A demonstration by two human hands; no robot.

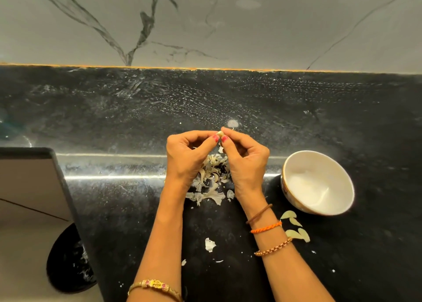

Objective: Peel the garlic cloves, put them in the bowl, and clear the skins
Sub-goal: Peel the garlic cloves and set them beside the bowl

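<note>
My left hand (186,158) and my right hand (245,159) meet above the black counter and pinch one small garlic clove (219,133) between their fingertips. Most of the clove is hidden by the fingers. Under the hands lies a heap of pale garlic skins (211,180). More skin scraps (210,244) lie nearer to me. A white bowl (294,164) stands to the right of my right hand; its inside looks white and I cannot tell whether cloves lie in it.
Several peeled cloves (295,228) lie on the counter (228,101) just below the bowl, by my right forearm. The counter's left edge drops off near a dark bin (68,260) on the floor. A marbled wall rises behind.
</note>
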